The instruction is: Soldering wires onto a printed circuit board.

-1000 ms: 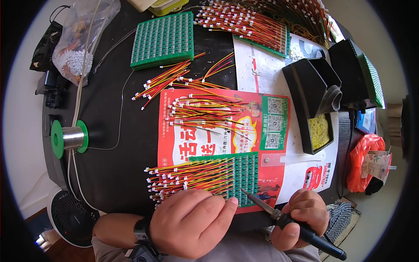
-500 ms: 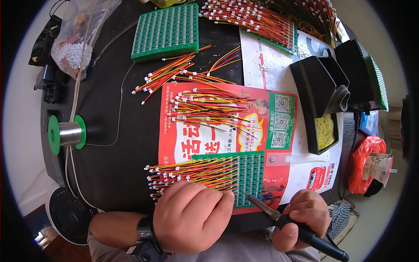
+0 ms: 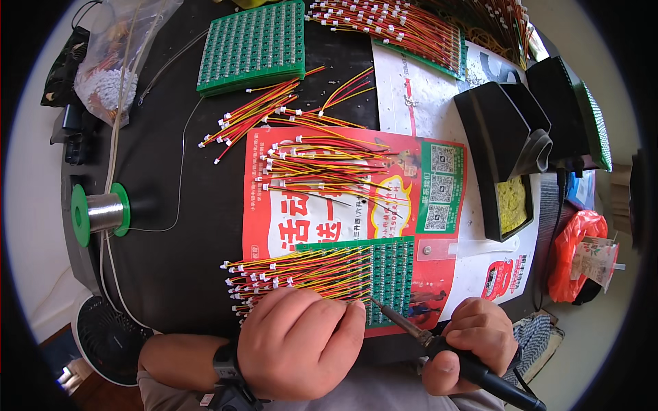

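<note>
In my right hand (image 3: 480,342) is a black-handled soldering iron (image 3: 469,370), its fingers closed round the grip. The iron's tip touches or hovers just over a green circuit board panel (image 3: 394,274), beside my left fingertips. My left hand (image 3: 298,342) is closed over the panel's lower left; whatever its fingers pinch is hidden beneath them. Red, yellow and black wires (image 3: 308,267) with white connectors lie across the panel, their connectors pointing left. Above the panel, more loose wires (image 3: 329,164) are spread on a red printed sheet (image 3: 257,226).
A solder spool (image 3: 103,212) stands at left, its strand trailing over the black table. Stacked green panels (image 3: 250,48) and a wired panel (image 3: 397,34) lie at the back. At right are a black iron holder (image 3: 497,130) with yellow sponge (image 3: 510,205) and a red bag (image 3: 576,253).
The iron's tip has shifted slightly left across the panel, closer to my left fingertips. My left hand stays closed in nearly the same place. The view has moved a little.
</note>
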Demonstrator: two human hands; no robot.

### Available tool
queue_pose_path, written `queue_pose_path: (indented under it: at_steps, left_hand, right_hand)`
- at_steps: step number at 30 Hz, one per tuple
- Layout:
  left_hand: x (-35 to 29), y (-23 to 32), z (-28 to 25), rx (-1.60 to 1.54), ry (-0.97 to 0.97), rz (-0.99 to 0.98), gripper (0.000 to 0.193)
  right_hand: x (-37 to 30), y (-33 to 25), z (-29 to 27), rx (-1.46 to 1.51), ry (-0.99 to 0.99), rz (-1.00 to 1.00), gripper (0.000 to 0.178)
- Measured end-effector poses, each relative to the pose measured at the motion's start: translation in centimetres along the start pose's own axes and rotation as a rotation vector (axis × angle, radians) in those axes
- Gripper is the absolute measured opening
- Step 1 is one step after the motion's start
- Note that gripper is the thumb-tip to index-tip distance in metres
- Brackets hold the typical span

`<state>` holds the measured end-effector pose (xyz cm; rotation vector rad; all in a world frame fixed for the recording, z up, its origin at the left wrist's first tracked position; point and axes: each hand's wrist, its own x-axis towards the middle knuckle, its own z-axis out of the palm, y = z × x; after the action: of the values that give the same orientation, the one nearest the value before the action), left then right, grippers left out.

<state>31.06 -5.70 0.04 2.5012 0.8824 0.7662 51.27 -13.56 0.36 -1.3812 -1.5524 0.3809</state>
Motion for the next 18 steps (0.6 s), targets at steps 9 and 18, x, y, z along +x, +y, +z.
queue_pose_path:
  at_steps: [9, 18]
  left_hand:
    - [0.11, -0.07, -0.08, -0.010, -0.012, 0.000, 0.022]
    - [0.04, 0.14, -0.06, 0.001, -0.003, -0.010, 0.022]
  right_hand:
    - [-0.19, 0.06, 0.02, 0.013, 0.018, -0.007, 0.024]
    - [-0.55, 0.03, 0.35, 0.050, 0.101, 0.012, 0.025]
